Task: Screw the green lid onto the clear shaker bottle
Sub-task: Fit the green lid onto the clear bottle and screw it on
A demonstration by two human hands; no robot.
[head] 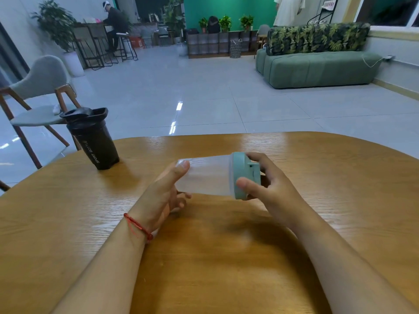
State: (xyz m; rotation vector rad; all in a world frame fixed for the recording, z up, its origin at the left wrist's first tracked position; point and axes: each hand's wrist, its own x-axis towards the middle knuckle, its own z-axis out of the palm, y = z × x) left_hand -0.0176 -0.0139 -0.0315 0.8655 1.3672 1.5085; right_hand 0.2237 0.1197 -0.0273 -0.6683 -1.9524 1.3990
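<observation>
The clear shaker bottle (207,175) is held sideways just above the wooden table (226,257), its mouth pointing right. My left hand (166,191) grips its base end, thumb on top and fingers underneath. The green lid (241,175) sits on the bottle's mouth at the right. My right hand (267,186) wraps the lid, thumb on the near rim and fingers curled over the far side. Whether the lid is fully seated cannot be told.
A black shaker bottle (94,139) with its lid on stands upright at the table's far left. A grey chair (43,91) stands beyond the left edge. A green sofa (317,66) is far across the tiled floor.
</observation>
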